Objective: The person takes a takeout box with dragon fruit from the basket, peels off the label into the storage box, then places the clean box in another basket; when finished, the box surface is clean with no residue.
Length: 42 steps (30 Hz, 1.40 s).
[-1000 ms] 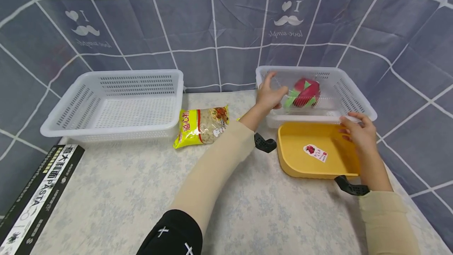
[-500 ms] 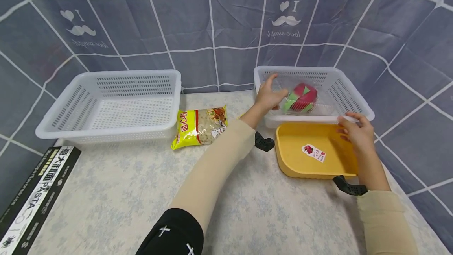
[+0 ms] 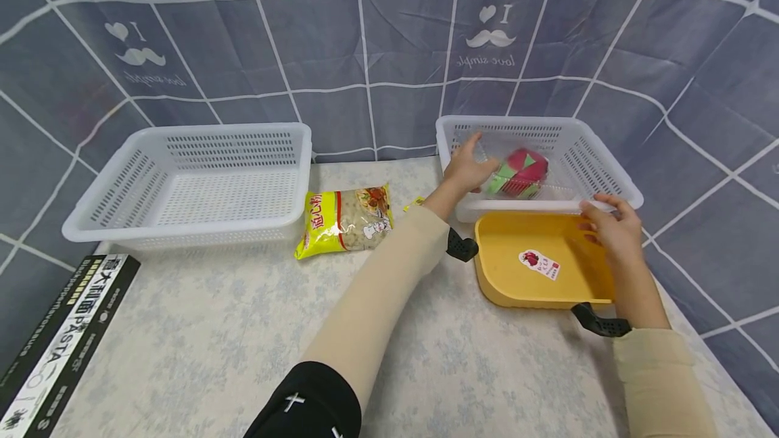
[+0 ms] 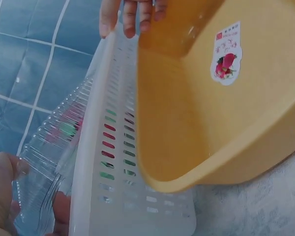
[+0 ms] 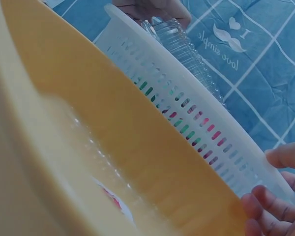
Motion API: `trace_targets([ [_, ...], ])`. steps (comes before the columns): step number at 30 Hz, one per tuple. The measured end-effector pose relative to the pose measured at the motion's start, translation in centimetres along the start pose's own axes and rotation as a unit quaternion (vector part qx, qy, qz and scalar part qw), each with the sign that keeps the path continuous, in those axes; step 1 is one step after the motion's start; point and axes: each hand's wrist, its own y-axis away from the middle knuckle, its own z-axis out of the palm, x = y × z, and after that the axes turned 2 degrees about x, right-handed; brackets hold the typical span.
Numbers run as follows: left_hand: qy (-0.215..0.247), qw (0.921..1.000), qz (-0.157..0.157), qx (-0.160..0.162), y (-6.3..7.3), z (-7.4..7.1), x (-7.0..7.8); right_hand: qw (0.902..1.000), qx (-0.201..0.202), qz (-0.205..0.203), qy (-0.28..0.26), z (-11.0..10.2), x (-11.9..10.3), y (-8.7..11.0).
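Observation:
My left hand [image 3: 470, 171] reaches into the right white basket [image 3: 517, 205] and pinches a clear plastic clamshell box [image 4: 42, 164] at its left end, thumb on one side, fingers on the other. Red and green contents [image 3: 525, 171] show through the box and, in the wrist views, through the basket's slots. My right hand [image 3: 616, 230] grips the basket's front rim near its right corner; in the right wrist view the thumb [image 5: 281, 156] lies at the rim, fingers on the outer side. Directly in front stands a yellow plastic bin [image 3: 499, 269] with a dragon-fruit sticker.
Another white slotted basket [image 3: 276, 227] stands at the back left. A yellow pasta bag [image 3: 349, 218] lies between the baskets, and a second yellow packet [image 3: 414, 203] peeks out behind my left wrist. A long black pasta box [image 3: 69, 336] lies at left. A grey-blue curtain [image 3: 402, 39] hangs behind.
The red and green contents have shifted slightly left and toward the front with the clear box, as my left hand keeps its pinch. My right hand stays at the basket rim.

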Motion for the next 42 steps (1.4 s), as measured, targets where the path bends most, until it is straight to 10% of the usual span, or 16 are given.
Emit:
trace_targets([
  [10, -0.084, 0.9964, 0.001, -0.009, 0.0, 0.2, 0.4, 1.0000, 0.002, -0.001, 0.000, -0.1, 0.0, 0.0],
  [20, -0.218, 0.9758, 0.012, 0.007, -0.4, 0.9, 0.3, 0.9999, 0.003, -0.003, 0.014, -0.2, 0.6, -1.1],
  [27, -0.127, 0.9914, 0.024, -0.019, -0.1, 0.8, 0.0, 0.9999, 0.008, 0.002, 0.009, 0.0, 0.1, -0.4],
  [36, -0.103, 0.9931, -0.002, -0.057, 0.1, 0.9, -0.1, 0.9992, 0.018, -0.024, 0.025, -1.8, 3.7, -5.1],
  [42, -0.092, 0.9949, 0.000, -0.039, 0.3, 1.0, -0.1, 0.9997, 0.012, -0.003, 0.019, -0.6, 1.1, -1.8],
])
